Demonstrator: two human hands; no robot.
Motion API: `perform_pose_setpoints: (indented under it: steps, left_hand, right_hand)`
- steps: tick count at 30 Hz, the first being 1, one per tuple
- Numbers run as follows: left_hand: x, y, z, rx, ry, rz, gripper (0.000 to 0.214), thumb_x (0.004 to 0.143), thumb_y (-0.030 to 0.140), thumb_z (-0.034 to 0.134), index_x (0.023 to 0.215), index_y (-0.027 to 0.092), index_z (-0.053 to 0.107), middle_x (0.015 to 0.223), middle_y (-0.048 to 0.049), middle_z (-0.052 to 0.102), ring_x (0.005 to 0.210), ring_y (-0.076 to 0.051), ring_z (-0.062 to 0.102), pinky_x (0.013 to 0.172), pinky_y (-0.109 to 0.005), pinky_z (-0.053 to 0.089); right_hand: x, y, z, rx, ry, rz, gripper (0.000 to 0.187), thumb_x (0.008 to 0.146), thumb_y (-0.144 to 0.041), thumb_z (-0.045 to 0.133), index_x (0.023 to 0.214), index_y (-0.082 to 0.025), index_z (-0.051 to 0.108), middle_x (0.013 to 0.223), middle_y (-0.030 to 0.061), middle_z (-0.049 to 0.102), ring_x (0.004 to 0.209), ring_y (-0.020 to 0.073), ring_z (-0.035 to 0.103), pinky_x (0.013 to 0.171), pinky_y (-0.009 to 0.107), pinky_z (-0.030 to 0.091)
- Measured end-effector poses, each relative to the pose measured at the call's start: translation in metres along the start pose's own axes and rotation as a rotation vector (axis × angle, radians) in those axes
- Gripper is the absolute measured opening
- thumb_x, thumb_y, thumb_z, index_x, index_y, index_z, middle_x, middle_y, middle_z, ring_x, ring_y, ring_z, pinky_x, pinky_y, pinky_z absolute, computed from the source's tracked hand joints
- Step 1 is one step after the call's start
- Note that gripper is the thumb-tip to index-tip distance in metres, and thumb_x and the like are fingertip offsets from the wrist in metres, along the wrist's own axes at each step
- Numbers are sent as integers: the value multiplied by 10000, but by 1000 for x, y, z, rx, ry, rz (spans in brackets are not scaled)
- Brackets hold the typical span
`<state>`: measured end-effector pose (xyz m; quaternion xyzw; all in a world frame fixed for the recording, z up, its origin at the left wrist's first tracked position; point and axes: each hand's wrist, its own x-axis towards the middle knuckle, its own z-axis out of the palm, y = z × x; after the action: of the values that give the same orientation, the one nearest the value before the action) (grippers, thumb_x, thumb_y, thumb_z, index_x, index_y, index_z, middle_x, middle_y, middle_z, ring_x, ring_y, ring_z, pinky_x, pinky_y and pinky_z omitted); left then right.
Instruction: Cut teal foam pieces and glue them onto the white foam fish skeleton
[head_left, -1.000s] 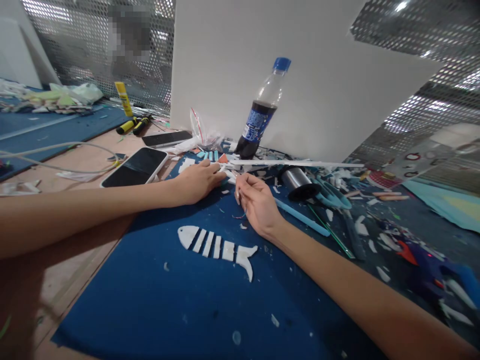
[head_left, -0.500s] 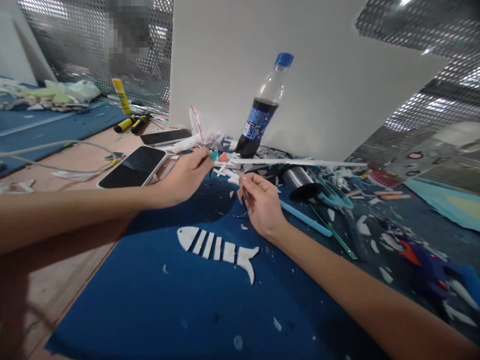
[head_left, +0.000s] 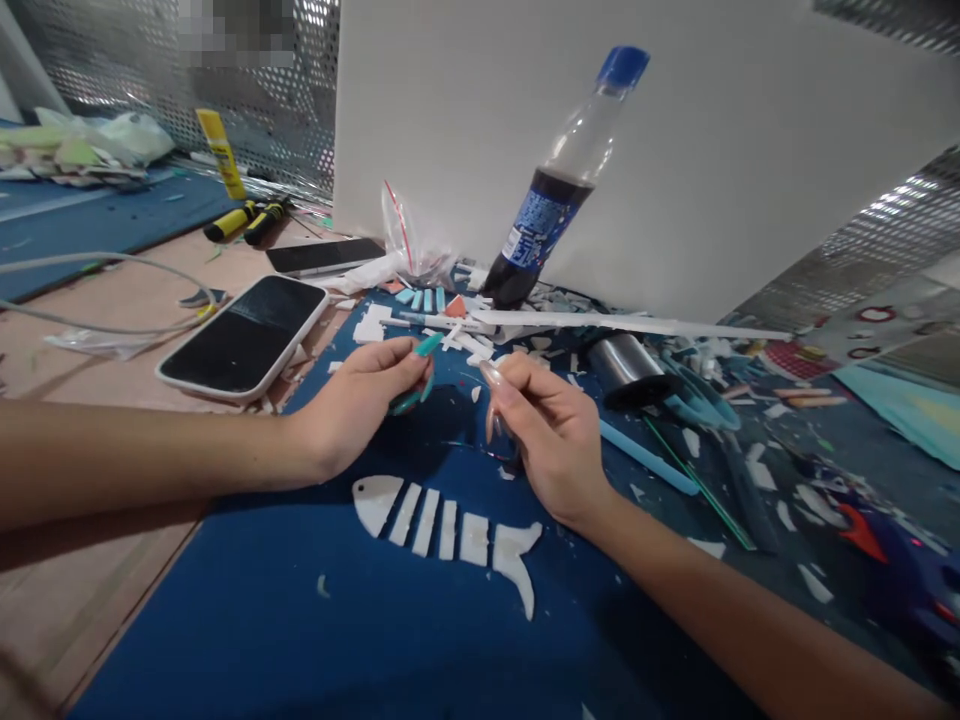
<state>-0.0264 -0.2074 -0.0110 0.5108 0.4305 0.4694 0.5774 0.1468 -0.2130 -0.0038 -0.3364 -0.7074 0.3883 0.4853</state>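
Observation:
My left hand (head_left: 360, 405) pinches a small teal foam piece (head_left: 421, 372) between thumb and fingers, just above the blue cutting mat (head_left: 300, 620). My right hand (head_left: 551, 435) sits close beside it, fingers curled together around something thin that I cannot make out; a thin thread trails under it. A white foam fish skeleton (head_left: 450, 525), made of a head, several ribs and a tail, lies on the mat just below both hands.
A cola bottle (head_left: 559, 185) leans against a white board (head_left: 675, 130) behind. A phone (head_left: 244, 335) lies left, a second phone (head_left: 324, 255) further back. A long white strip (head_left: 637, 325), metal cylinder (head_left: 622, 365), scissors (head_left: 694, 400), teal stick (head_left: 649, 455) and foam scraps lie right.
My left hand lifted off the scrap pile near the bottle and drew back towards me with the teal piece pinched in it. My right hand stayed curled. The view moved closer.

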Motion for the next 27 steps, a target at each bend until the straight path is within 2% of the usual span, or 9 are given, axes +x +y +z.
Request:
perform_pose_setpoints:
  steps: [3, 6, 13, 27]
  left_hand:
    - [-1, 1, 1, 6, -155, 16, 231, 827, 282, 501, 636, 158, 461, 593, 30, 388, 506, -64, 315, 464, -184, 289]
    - [-3, 3, 2, -38, -239, -5, 213, 825, 240, 496, 634, 154, 458, 572, 40, 365, 478, -56, 287, 440, -185, 262]
    - [-3, 5, 3, -54, -256, 2, 251, 848, 240, 481, 617, 154, 432, 554, 44, 354, 465, -54, 297, 431, -184, 271]
    - [-2, 3, 2, -84, -290, 15, 255, 874, 197, 452, 625, 142, 439, 560, 44, 371, 482, -44, 320, 442, -164, 273]
  right_hand:
    - [0, 0, 0, 4, -26, -6, 314, 881, -227, 486, 572, -186, 527, 600, -11, 442, 596, 109, 417, 593, 287, 337]
    - [-1, 0, 0, 33, -71, -7, 312, 876, -206, 494, 567, -181, 533, 594, -10, 448, 609, 109, 429, 607, 289, 346]
    - [-4, 0, 0, 125, -96, 11, 290, 872, -202, 499, 587, -186, 546, 595, -4, 472, 588, 112, 445, 578, 291, 363]
    - [-4, -4, 2, 65, -79, -40, 270, 863, -188, 512, 599, -192, 573, 589, 0, 495, 587, 115, 457, 597, 304, 387]
